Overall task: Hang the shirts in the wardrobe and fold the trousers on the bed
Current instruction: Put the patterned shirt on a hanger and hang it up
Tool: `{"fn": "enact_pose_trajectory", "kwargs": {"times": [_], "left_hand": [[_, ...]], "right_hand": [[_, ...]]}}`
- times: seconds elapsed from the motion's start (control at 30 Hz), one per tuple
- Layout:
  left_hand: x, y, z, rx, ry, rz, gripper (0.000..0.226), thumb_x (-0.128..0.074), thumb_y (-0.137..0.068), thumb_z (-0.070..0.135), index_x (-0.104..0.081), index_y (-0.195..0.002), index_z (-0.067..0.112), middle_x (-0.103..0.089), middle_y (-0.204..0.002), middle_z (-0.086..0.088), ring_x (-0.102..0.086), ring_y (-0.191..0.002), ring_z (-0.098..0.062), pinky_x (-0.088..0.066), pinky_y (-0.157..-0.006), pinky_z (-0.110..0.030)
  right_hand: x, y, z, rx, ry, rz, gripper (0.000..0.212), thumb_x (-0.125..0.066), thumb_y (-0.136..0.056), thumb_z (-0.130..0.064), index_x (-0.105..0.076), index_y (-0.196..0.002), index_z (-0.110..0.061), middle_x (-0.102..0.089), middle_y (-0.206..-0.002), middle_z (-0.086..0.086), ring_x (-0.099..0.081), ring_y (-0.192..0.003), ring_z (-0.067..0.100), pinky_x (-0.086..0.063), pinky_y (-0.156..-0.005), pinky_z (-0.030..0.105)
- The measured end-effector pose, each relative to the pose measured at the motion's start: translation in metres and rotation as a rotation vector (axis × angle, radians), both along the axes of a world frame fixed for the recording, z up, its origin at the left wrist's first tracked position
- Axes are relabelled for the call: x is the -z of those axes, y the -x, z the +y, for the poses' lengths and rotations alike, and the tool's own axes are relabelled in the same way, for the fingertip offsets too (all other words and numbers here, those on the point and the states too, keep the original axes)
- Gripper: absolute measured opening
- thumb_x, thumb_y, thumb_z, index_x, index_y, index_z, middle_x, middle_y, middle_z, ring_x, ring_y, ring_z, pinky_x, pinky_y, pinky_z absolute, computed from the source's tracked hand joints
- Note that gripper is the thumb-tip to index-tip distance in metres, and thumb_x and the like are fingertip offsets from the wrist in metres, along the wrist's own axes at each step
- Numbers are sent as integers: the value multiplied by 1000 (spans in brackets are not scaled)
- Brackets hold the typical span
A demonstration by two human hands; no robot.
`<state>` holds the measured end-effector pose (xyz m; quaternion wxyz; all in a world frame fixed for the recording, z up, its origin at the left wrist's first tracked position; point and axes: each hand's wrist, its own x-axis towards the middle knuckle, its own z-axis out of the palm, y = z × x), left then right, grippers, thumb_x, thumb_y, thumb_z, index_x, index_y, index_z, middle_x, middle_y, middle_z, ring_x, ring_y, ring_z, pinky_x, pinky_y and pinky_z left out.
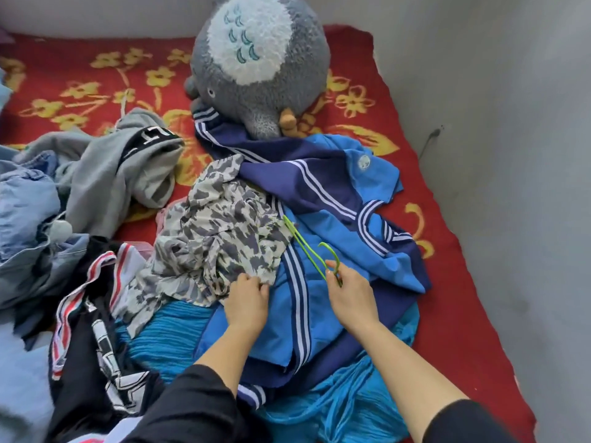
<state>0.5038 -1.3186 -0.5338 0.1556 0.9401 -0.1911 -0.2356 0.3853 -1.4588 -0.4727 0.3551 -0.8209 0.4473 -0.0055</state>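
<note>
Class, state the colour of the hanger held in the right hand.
Green hanger, clearest in the head view.

Plush sits at the back of the blanket, its near end on the jacket, which spreads mid-bed toward the wall at right. Shirt lies on the jacket's left half, hanger just right of it; hoodie left of shirt, jeans further left. Left hand holds shirt's near edge, right hand pinches hanger's near end.
</note>
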Motion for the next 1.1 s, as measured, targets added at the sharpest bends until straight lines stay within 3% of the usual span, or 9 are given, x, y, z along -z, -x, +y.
{"fn": "enact_pose_trajectory", "kwargs": {"times": [0.13,0.23,0.4,0.57,0.67,0.73,0.83,0.97,1.1], "left_hand": [[-16,-14,1,-270,483,201,33,-49,-98,19,-46,-65,13,-47,-61,3,-41,-59,-16,-29,-54,-26],[-47,-30,11,-502,748,452,27,-49,-96,10,-54,-70,10,-56,-68,-2,-47,-66,-19,-36,-63,-30],[-114,-49,45,-788,883,763,30,-43,-97,24,-56,-74,10,-63,-58,-7,-56,-46,-21,-41,-42,-21],[-191,-51,73,-627,974,879,32,-44,-95,23,-71,-94,5,-73,-87,-11,-69,-77,-24,-56,-64,-29],[-239,-51,88,-510,1059,863,35,-45,-93,20,-67,-109,-2,-69,-106,-20,-66,-97,-32,-52,-89,-39],[-274,-54,101,-387,1080,897,35,-45,-89,21,-71,-98,-2,-71,-97,-20,-68,-89,-30,-56,-82,-34],[-323,-64,119,-230,1129,926,29,-50,-82,21,-73,-84,3,-70,-87,-15,-67,-80,-25,-56,-72,-29],[-375,-79,138,-201,1156,814,22,-49,-91,22,-67,-89,9,-69,-86,-14,-66,-76,-25,-55,-69,-31],[-401,-86,154,-130,982,511,20,-54,-97,30,-66,-110,22,-74,-98,-7,-71,-89,-22,-56,-75,-32]], "right_hand": [[1,-7,-3,11,-11,-55,25,-44,-99,-33,-63,-112,-23,-65,-92,4,-59,-88,27,-46,-74,40],[-7,-14,-1,53,-57,-101,24,-44,-99,-30,-63,-113,-23,-64,-90,5,-58,-88,26,-44,-76,38],[-44,-30,19,89,-180,-229,27,-50,-96,-18,-65,-119,-21,-49,-71,-13,-49,-72,12,-38,-68,27],[-98,-40,57,-145,-507,-236,64,-66,-71,4,-57,-128,-24,-36,-63,-18,-34,-40,3,-30,-42,15],[-127,-46,87,-233,-443,-252,45,-79,-72,-17,-62,-113,-25,-45,-73,-22,-47,-54,-5,-34,-48,15],[-146,-51,101,-244,-410,-245,29,-79,-75,-24,-68,-101,-18,-58,-81,-15,-52,-68,-2,-38,-54,15],[-177,-63,111,-251,-418,-262,4,-73,-80,-11,-72,-83,-8,-63,-77,0,-55,-71,10,-38,-54,8],[-233,-75,121,-269,-439,-368,14,-72,-75,1,-68,-70,-11,-63,-69,5,-52,-63,11,-40,-55,17],[-285,-84,134,-256,-523,-441,34,-67,-66,9,-71,-94,-10,-55,-51,-5,-43,-45,11,-31,-40,21]]}}
